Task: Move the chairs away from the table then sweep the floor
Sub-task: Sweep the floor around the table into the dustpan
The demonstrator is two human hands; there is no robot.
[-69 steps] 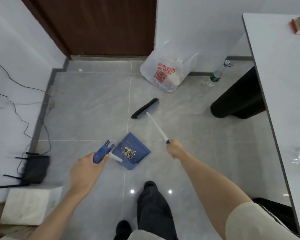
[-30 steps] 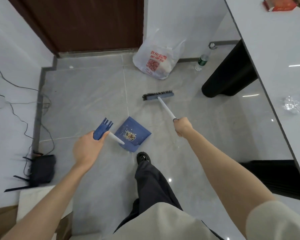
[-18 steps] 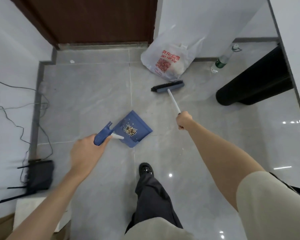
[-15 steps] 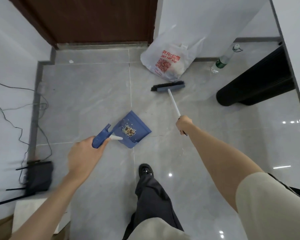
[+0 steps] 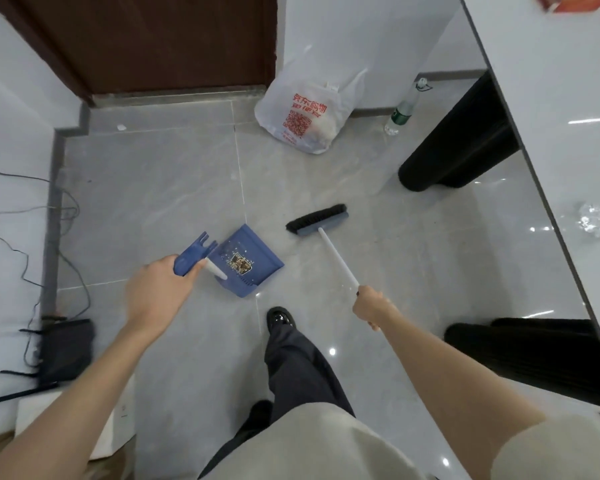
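A blue dustpan [image 5: 253, 268] rests on the grey tiled floor [image 5: 160, 188] with bits of debris inside. My left hand [image 5: 156, 292] grips its blue handle end [image 5: 193, 259]. My right hand [image 5: 373, 306] grips the white stick of a broom [image 5: 336, 256]. The broom's black-bristled head [image 5: 317, 220] sits on the floor just right of the dustpan's mouth, apart from it. The white table [image 5: 551, 109] runs along the right side. No chair is in view.
A white plastic bag [image 5: 309, 116] and a plastic bottle [image 5: 402, 110] stand by the far wall. Black table legs [image 5: 461, 147] stand right. A router [image 5: 66, 351] with cables sits on a box at left. A brown door [image 5: 153, 43] is ahead. My foot [image 5: 279, 318] stands behind the dustpan.
The broom head has been drawn back from near the plastic bag toward the dustpan's mouth. My view shifted left, bringing the table top back into sight. My left hand keeps the dustpan in place.
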